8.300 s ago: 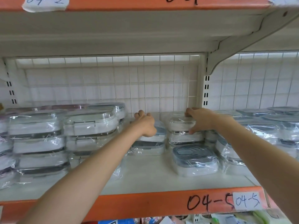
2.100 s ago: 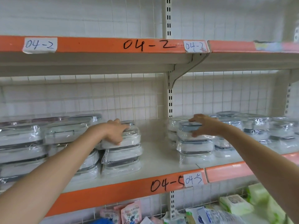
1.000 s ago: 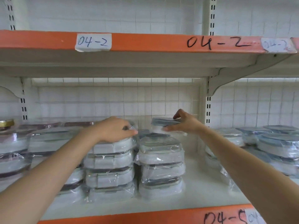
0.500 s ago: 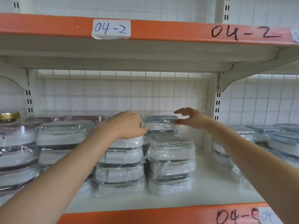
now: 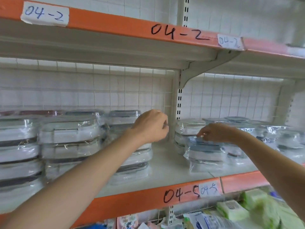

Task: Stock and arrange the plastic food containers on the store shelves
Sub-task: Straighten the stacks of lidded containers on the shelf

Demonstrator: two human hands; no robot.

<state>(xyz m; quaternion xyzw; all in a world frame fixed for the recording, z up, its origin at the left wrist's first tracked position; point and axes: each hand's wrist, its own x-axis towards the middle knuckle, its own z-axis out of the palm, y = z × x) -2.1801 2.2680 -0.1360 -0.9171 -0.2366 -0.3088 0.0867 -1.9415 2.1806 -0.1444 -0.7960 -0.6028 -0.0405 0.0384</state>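
Glossy film-wrapped rounded containers (image 5: 69, 138) along shelf (image 5: 166, 167). Right grip (image 5: 212, 133), moved rightward, pinching blue-lidded container (image 5: 204, 151); left grip (image 5: 151, 126) curled, contents hidden.

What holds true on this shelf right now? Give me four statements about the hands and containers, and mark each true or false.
1. The right hand pinches the top of a blue-lidded container. True.
2. The containers stand bare, with no packaging. False: they are sealed in clear film.
3. The orange shelf edge under the containers is marked 04-5. True.
4. The left hand reaches down to the shelf below. False: the left hand is raised beside the container stack on the 04-5 shelf, its fingers curled; whether its grip holds anything cannot be told.
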